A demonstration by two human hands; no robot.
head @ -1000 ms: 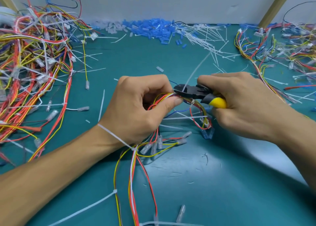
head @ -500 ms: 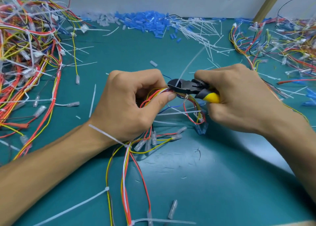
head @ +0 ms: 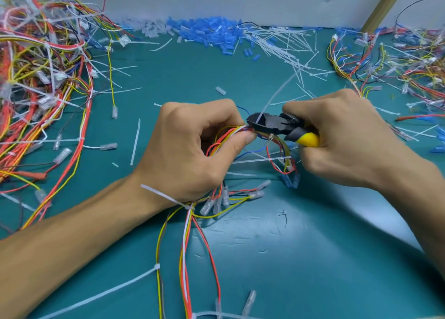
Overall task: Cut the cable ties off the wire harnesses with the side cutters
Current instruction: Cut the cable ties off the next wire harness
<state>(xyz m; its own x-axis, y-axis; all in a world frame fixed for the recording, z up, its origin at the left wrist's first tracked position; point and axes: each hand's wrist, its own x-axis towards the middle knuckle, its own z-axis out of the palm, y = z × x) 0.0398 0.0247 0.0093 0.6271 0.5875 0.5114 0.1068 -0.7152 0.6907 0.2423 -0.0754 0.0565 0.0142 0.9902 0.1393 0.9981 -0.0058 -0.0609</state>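
My left hand (head: 190, 150) grips a wire harness (head: 187, 241) of red, yellow, white and blue wires at mid-table, thumb pressing the bundle. My right hand (head: 349, 145) holds the side cutters (head: 274, 125), black jaws and yellow-black handles, with the jaws right at the bundle beside my left thumb. A white cable tie (head: 274, 97) rises from the jaws, its tail pointing up and right. Two more white ties sit lower on the same harness, one (head: 166, 198) near my left wrist and another (head: 134, 280) further down.
A big tangle of harnesses (head: 41, 89) fills the left side and another pile (head: 397, 60) the right. Blue connector sleeves (head: 207, 34) and cut white tie pieces (head: 284, 44) lie along the back wall. Loose ties and clear terminals are scattered on the teal mat (head: 301, 258).
The hands and cutters have kept their hold at the same spot on the bundle; only the view has shifted a little.
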